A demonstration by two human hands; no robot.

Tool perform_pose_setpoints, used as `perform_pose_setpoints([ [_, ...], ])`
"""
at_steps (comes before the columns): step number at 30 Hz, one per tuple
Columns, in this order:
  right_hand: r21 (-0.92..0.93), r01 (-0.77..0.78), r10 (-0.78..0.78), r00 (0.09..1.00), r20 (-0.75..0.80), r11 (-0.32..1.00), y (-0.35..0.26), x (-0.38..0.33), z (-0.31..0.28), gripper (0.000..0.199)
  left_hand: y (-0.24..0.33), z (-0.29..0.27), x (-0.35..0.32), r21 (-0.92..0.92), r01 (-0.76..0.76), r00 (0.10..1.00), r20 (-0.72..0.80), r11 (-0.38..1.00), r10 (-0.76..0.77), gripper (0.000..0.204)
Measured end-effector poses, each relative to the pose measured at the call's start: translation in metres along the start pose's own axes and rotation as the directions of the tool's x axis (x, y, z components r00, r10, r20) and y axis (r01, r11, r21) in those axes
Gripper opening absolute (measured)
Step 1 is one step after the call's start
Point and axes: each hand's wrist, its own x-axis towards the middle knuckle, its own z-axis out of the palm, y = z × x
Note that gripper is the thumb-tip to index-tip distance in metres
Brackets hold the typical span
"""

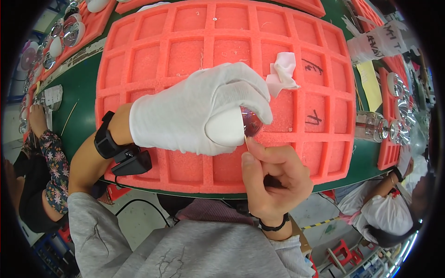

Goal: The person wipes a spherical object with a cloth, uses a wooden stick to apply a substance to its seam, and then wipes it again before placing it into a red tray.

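Note:
My left hand (197,109), in a white glove, is closed around a smooth white rounded housing with a shiny, reddish, reflective dome face (251,122). The housing's white shell (225,129) shows between the gloved fingers and palm. Bare and pinched, my right hand (277,178) holds a thin pale stick (247,144) between thumb and forefinger. The stick's upper end reaches the edge where the white shell meets the dome; exact contact is too small to tell. Both hands are above a pink foam tray (299,98) with square compartments.
A crumpled white cloth (283,73) lies on the tray's right part. To the right are a clear jar (369,126), a yellow paper (369,83) and shiny domes (396,85) on another foam tray. More domes (73,33) stand at far left. Co-workers sit on both sides of the green table (76,109).

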Motion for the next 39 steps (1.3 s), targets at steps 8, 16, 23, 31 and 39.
perform_pose_setpoints([
  [8,-0.024,0.093,-0.093,0.995,-0.024,0.995,0.002,0.003,0.003,0.014,0.003,-0.002,0.0,0.01,0.026,0.999,0.019,1.0,-0.026,0.048],
  [16,-0.069,0.135,-0.137,0.99,-0.031,0.988,0.004,0.006,0.003,0.015,0.003,0.0,0.0,-0.008,0.035,0.999,-0.007,0.999,-0.035,0.045],
  [23,-0.111,0.158,-0.16,0.987,-0.011,0.981,0.004,0.002,0.0,0.016,0.003,0.002,0.003,0.012,0.023,1.0,0.0,1.0,-0.023,0.043],
  [31,-0.166,0.2,-0.203,0.979,-0.001,0.966,0.002,0.0,0.002,0.015,0.002,0.001,-0.001,0.033,0.019,0.999,-0.027,0.999,-0.018,0.041],
  [39,-0.19,0.211,-0.217,0.976,-0.014,0.959,0.001,0.001,0.006,0.013,0.001,0.003,-0.004,0.036,0.013,1.0,-0.022,0.999,-0.012,0.042],
])
